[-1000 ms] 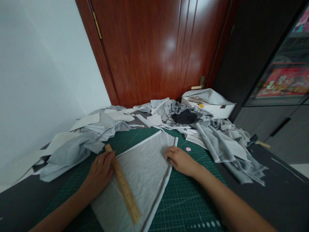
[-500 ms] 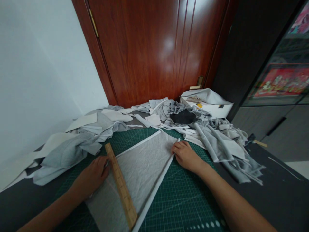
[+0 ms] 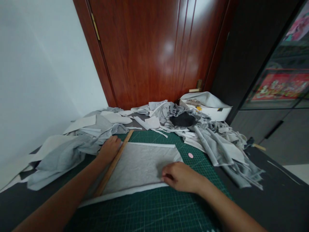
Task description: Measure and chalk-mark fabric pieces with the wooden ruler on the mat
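A light grey cloth [image 3: 142,161] with pale folded strips along its far and near edges lies on a green cutting mat [image 3: 154,206]. A wooden ruler [image 3: 112,169] lies slantwise across its left part. My left hand [image 3: 110,149] is at the cloth's far left corner, fingers closed on it and touching the ruler; the fingertips are partly hidden. My right hand [image 3: 180,175] is closed in a pinch at the near right part of the cloth. To the right of the cloth, a small pink oval disc [image 3: 190,155] lies on the mat.
Heaps of grey fabric [image 3: 70,149] and white scraps line the left and far sides. More strips [image 3: 214,145] pile up on the right, by a white box [image 3: 216,112]. A black cloth piece [image 3: 182,119] lies among them. Behind stands a wooden door [image 3: 145,54].
The cloth has turned so its folded edges run nearly sideways, and the ruler turned too. My left hand moved away from me, my right hand nearer. The pink disc has come into sight.
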